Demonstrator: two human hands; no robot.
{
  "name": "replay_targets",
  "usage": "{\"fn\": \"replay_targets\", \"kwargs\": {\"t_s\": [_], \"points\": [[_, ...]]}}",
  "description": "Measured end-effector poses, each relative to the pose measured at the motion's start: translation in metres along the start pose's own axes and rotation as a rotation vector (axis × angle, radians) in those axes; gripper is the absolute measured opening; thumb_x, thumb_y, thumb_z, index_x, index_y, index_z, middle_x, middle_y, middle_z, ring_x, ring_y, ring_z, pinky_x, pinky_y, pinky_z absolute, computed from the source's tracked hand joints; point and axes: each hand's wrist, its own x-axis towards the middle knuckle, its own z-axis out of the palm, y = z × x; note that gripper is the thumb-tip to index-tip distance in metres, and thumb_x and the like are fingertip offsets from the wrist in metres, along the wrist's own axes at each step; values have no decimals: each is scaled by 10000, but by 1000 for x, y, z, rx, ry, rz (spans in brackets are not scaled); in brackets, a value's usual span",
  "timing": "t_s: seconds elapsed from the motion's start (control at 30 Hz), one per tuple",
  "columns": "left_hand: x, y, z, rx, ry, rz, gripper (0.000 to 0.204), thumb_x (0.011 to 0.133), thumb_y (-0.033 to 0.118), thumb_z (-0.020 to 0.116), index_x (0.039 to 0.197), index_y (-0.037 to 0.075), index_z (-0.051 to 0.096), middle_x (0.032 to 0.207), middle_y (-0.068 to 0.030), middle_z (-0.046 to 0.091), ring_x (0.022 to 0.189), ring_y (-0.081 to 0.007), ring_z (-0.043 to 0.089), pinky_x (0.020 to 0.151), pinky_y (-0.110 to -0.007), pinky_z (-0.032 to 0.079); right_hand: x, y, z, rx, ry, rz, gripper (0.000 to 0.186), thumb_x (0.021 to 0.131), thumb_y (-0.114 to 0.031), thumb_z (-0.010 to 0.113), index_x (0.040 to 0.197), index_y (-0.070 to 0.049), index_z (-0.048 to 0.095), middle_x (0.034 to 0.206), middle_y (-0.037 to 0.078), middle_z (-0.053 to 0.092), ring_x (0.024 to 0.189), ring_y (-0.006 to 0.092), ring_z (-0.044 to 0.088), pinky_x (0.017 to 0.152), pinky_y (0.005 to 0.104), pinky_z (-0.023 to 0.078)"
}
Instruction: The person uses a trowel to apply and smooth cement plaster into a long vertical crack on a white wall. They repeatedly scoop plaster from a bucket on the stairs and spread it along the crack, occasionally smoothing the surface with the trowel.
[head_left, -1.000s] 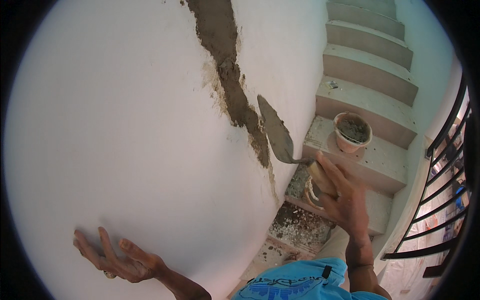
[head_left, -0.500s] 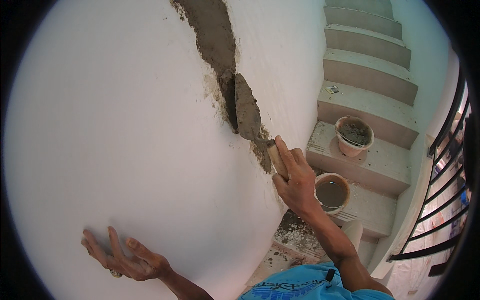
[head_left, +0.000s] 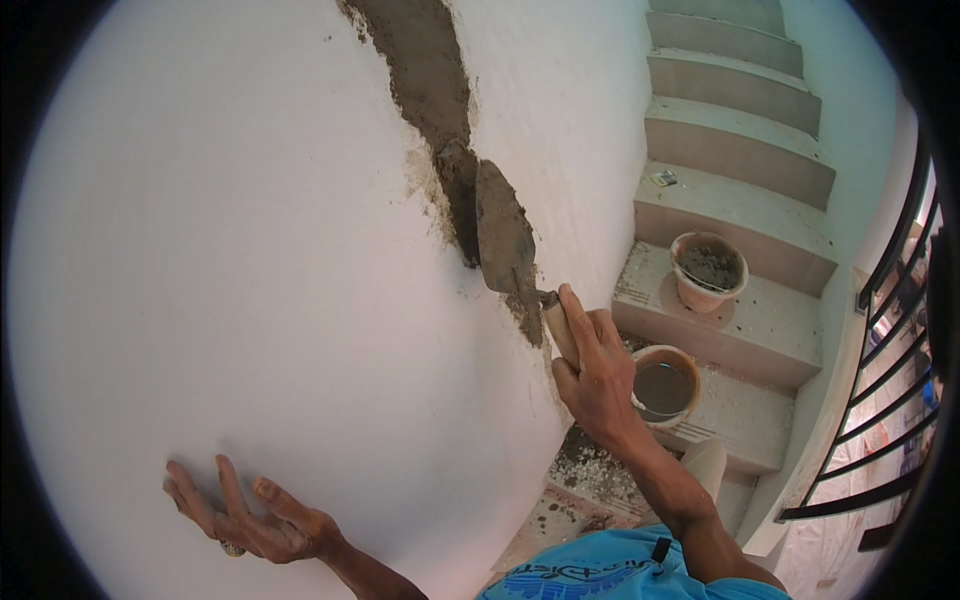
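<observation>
The right hand [head_left: 599,385] is working its gripped trowel [head_left: 505,232] slightly lower down the mortared groove [head_left: 427,75]. The empty left hand [head_left: 255,520] is splaying at the wall [head_left: 220,280].

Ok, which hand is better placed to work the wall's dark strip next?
Probably the right: the right hand holds the trowel over the lower part of the strip. The left hand holds no tool and is at the wall, away from the strip.

The right hand [head_left: 600,383] is gripping, index finger [head_left: 579,320] lying straight; to its lower left, the left hand [head_left: 258,525] is spreading its fingers [head_left: 232,486].
</observation>
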Motion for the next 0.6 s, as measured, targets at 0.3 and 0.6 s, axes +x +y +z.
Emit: {"fn": "replay_targets", "kwargs": {"t_s": [0.3,0.6], "points": [[17,15,-3,-48,53,94,298,1012,187,480,1163,1,657,1436,-254,489,1411,-424,379,1156,-647,300,19,7,19,-13,77,-153,807,713,64,687,1463,-162,495,916,108,517,761,239,581,574,355,526],[17,12,-5,-56,67,115,293,1009,176,483,1157,-8,657,1414,-273,504,1392,-437,404,1148,-650,311,36,20,38,-165,257,-239,710,746,46,682,1412,-168,560,855,98,499,724,221,566,501,339,496]]}}
